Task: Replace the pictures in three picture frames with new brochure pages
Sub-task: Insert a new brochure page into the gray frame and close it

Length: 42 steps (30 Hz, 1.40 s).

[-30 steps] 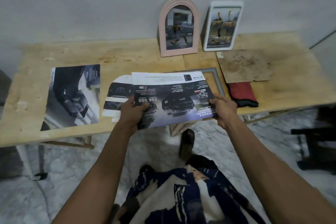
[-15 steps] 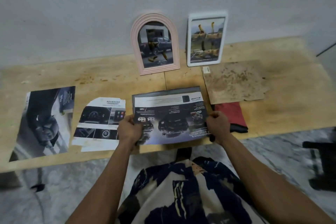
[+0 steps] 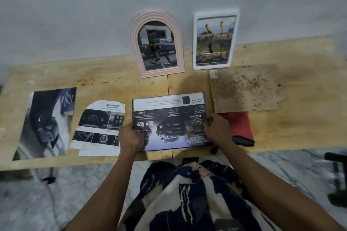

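A car brochure page (image 3: 169, 120) is laid flat in front of the pink arched frame (image 3: 156, 45). It is pinched at its sides by the left hand (image 3: 131, 137) and right hand (image 3: 217, 129), fingers curled on it.

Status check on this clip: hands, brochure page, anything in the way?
Left hand and right hand both grip the brochure page, flat on the table. Red cloth beside right hand, touching. No obstruction visible.

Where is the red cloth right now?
The red cloth lies on the table's front right, under the brown board's near edge, beside the right hand.
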Motion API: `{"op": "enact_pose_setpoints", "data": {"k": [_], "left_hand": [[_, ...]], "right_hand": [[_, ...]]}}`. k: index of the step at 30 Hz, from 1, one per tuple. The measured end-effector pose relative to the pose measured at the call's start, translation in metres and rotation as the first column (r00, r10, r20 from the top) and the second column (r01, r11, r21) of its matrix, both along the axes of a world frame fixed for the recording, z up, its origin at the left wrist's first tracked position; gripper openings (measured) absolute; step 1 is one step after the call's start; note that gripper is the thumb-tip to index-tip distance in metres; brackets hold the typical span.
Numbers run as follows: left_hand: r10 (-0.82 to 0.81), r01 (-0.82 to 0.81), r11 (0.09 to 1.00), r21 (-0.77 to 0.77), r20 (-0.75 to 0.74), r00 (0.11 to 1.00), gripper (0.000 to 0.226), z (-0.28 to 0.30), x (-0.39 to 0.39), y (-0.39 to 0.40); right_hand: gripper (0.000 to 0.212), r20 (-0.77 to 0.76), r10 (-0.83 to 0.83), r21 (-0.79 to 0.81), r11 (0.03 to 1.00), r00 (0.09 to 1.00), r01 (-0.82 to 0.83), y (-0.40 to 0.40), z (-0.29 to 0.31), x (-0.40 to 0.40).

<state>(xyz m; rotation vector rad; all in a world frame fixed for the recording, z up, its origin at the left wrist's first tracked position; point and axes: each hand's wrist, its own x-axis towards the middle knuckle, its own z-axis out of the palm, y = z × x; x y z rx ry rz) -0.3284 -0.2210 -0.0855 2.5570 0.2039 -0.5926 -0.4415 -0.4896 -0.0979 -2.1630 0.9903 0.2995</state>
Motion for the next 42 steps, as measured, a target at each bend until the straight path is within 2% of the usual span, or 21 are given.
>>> {"op": "enact_pose_setpoints", "data": {"k": [3, 5, 9, 14, 19, 26, 29, 32, 35, 39, 42], "left_hand": [[-0.067, 0.067, 0.985, 0.160, -0.003, 0.998, 0.044, -0.044, 0.010, 0.019], [-0.099, 0.099, 0.975, 0.199, -0.012, 0.995, 0.046, -0.031, 0.006, 0.014], [-0.115, 0.112, 0.980, 0.163, 0.005, 0.993, 0.062, 0.002, -0.006, -0.001], [-0.199, 0.204, 0.966, 0.156, -0.050, 0.979, 0.059, 0.000, -0.010, -0.002], [-0.262, 0.273, 0.949, 0.156, -0.089, 0.961, 0.080, 0.002, -0.015, 0.001], [-0.306, 0.311, 0.932, 0.186, -0.055, 0.950, 0.081, -0.005, -0.017, 0.002], [-0.288, 0.288, 0.949, 0.126, -0.025, 0.957, 0.084, -0.008, -0.020, 0.009], [-0.324, 0.325, 0.943, 0.070, -0.016, 0.946, 0.095, -0.011, -0.023, 0.023], [-0.385, 0.387, 0.920, 0.059, -0.034, 0.922, 0.106, -0.013, -0.025, 0.034], [-0.419, 0.421, 0.902, 0.092, -0.035, 0.907, 0.103, -0.013, -0.027, 0.035], [-0.418, 0.418, 0.904, 0.086, -0.016, 0.908, 0.102, -0.013, -0.028, 0.035]], "right_hand": [[0.030, 0.003, 0.048, -0.001, 0.999, 0.999, -0.048, -0.002, -0.001, 0.000], [0.030, 0.012, 0.052, -0.002, 0.999, 0.999, -0.052, -0.002, -0.002, 0.001], [0.042, -0.004, 0.116, -0.054, 0.992, 0.993, -0.116, 0.000, -0.002, 0.000], [0.053, -0.018, 0.269, -0.165, 0.949, 0.963, -0.269, 0.003, -0.002, -0.003], [0.065, -0.117, 0.388, -0.201, 0.892, 0.914, -0.404, 0.010, -0.009, -0.007], [0.067, -0.192, 0.431, -0.253, 0.847, 0.882, -0.468, 0.016, -0.008, -0.006], [0.061, -0.158, 0.410, -0.307, 0.844, 0.898, -0.440, 0.021, -0.008, -0.010], [0.058, -0.135, 0.442, -0.375, 0.806, 0.887, -0.458, 0.028, -0.007, -0.014], [0.064, -0.170, 0.456, -0.336, 0.806, 0.873, -0.487, 0.035, -0.004, -0.020], [0.067, -0.278, 0.441, -0.305, 0.802, 0.853, -0.514, 0.044, -0.001, -0.032], [0.062, -0.279, 0.408, -0.257, 0.840, 0.869, -0.477, 0.048, -0.001, -0.039]]}}
